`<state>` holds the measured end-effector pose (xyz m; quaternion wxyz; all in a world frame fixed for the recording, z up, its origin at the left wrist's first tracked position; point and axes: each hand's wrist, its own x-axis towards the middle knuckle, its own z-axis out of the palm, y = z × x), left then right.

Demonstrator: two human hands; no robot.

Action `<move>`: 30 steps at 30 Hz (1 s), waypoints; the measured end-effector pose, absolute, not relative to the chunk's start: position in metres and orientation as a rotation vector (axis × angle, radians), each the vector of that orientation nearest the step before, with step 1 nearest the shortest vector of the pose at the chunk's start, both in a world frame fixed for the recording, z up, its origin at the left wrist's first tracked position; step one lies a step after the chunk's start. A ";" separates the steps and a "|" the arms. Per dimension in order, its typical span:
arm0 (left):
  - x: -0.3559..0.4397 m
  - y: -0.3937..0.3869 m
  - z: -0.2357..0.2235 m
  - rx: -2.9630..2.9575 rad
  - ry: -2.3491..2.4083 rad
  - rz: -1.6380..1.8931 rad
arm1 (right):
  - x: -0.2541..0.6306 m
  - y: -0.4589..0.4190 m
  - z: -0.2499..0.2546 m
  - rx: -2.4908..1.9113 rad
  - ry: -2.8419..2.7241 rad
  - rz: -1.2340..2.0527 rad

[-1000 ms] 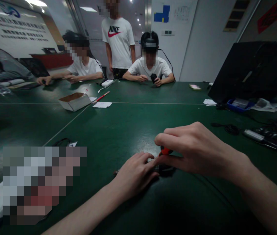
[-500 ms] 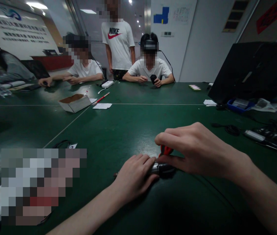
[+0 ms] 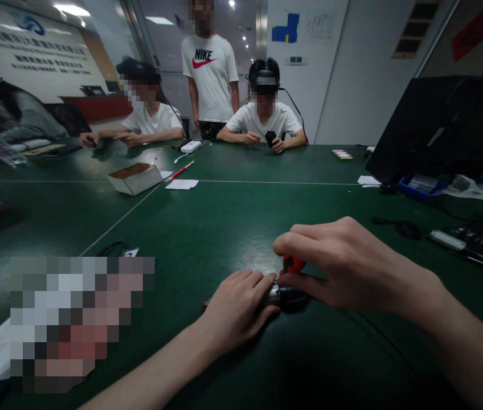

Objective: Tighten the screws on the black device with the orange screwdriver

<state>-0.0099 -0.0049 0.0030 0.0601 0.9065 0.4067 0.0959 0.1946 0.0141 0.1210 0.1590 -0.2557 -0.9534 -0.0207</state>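
My left hand (image 3: 241,304) is wrapped over a silver-and-black cylindrical device (image 3: 273,294) lying on the green table, and presses it down. The black end (image 3: 293,297) of the device sticks out to the right of my fingers. A small brown tip shows at its left, and most of the body is hidden under my palm. Just above the silver part, my right hand (image 3: 331,265) pinches the red-and-black handle of a screwdriver (image 3: 291,265) between thumb and fingers. The handle stands roughly upright; its tip is hidden.
A thin black cord (image 3: 382,330) runs to the lower right. Similar silver-and-black devices with cables (image 3: 450,240) lie at the right, near a black monitor (image 3: 442,131). An open white box (image 3: 136,181) and papers (image 3: 182,184) are farther back. Several people sit or stand around the table (image 3: 224,216).
The screwdriver handle shows more of its red side now, as if turned slightly in my right fingers. My left hand keeps its hold. The whole view has shifted a little.
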 end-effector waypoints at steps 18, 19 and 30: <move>-0.011 -0.004 0.001 2.744 1.238 0.297 | 0.196 0.015 0.123 -0.741 -2.719 -0.013; -0.011 -0.005 0.001 2.743 1.234 0.300 | 0.196 0.015 0.123 -0.738 -2.723 -0.054; -0.011 -0.004 0.000 2.735 1.227 0.293 | 0.198 0.015 0.125 -0.785 -2.739 0.123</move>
